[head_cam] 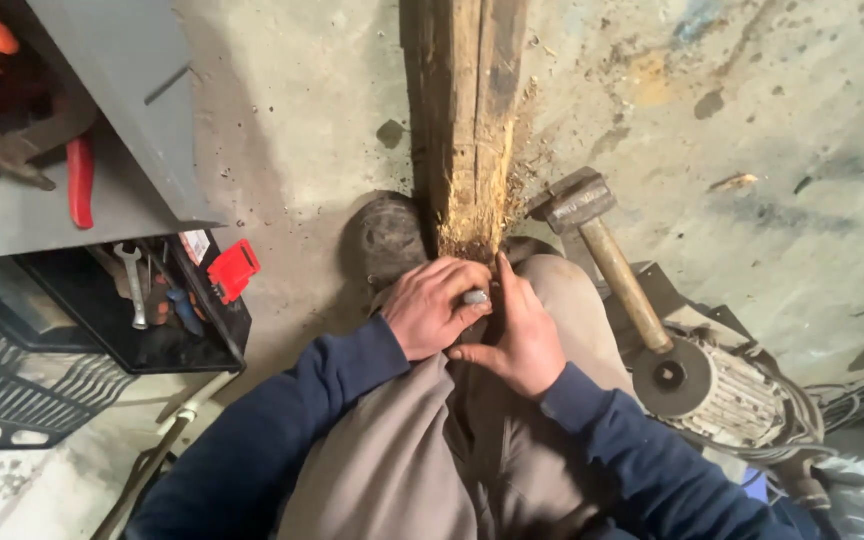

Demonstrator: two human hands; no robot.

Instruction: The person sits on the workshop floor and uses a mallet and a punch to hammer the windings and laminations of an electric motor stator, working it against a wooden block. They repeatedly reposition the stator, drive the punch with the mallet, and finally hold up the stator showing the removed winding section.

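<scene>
1. Stained grey concrete floor [292, 120] fills the head view, scattered with splinters and chips around a long weathered wooden beam [467, 110] that runs away from the person.
2. Its near end is frayed and shredded into pale fibres, lying just beyond the knees; it looks stiff, heavy and rough, likely to splinter, so a hold on the sounder sides further up seems wiser than on the torn end.
3. At that end the left hand [432, 305] has its fingers curled shut around a small grey metal tool [476, 297], probably a chisel or punch: hard, smooth, narrow.
4. Beside it the right hand [517, 335] rests against the tool and beam end, fingers loosely extended, gripping nothing that can be made out.
5. To the right lie a wooden-handled hammer [597, 240] and an angle grinder [717, 390]; to the left an open black toolbox [167, 310] holds wrenches.
</scene>
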